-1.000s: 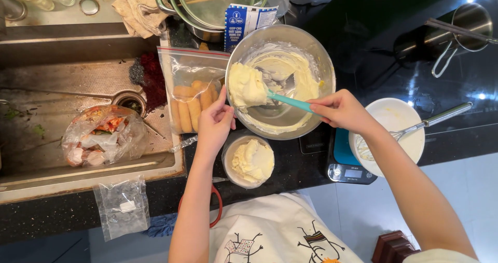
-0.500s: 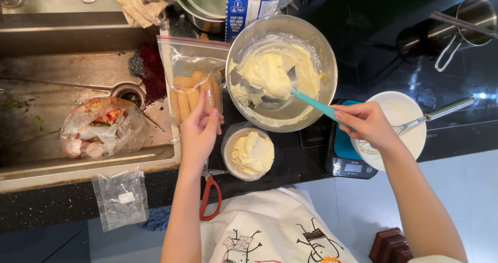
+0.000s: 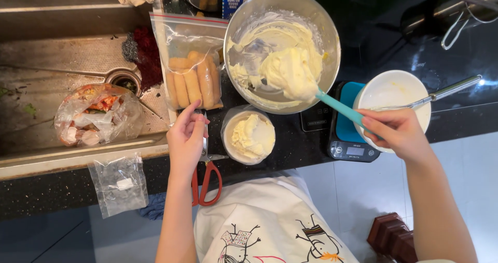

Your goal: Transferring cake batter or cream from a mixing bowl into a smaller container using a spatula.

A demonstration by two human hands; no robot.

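My right hand (image 3: 397,132) grips the teal handle of a spatula (image 3: 340,107) whose blade carries a lump of pale yellow cream (image 3: 293,73) inside the steel mixing bowl (image 3: 332,40). My left hand (image 3: 187,138) rests on the black counter with fingers loosely curled, touching the lower edge of a clear zip bag of finger biscuits (image 3: 192,79) and lying over red-handled scissors (image 3: 207,177). A small round tub of cream (image 3: 251,136) stands just right of that hand.
A white bowl (image 3: 399,94) with a metal whisk (image 3: 446,92) sits on a teal kitchen scale (image 3: 347,138) at right. The steel sink (image 3: 62,60) at left holds a plastic bag of scraps (image 3: 96,115). A small clear bag (image 3: 119,182) lies on the counter edge.
My left hand has let go of the mixing bowl's rim and dropped to the counter by the biscuit bag. The spatula has carried the cream from the bowl's left side toward the middle.
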